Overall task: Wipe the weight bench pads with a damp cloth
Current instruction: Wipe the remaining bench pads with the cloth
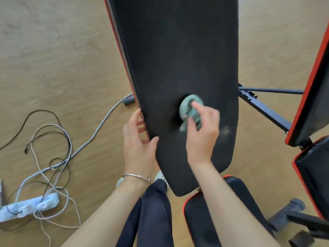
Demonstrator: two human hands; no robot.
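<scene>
In the middle of the frame, the right hand (pixel 202 132) grasps a bunched green cloth (pixel 189 111) against the long black back pad (pixel 176 56). The left hand (pixel 138 139) clasps the pad's left edge. Cables (pixel 53 139) lie on the floor at lower left.

Cloth (pixel 189 108) on back pad (pixel 178 50)
</scene>
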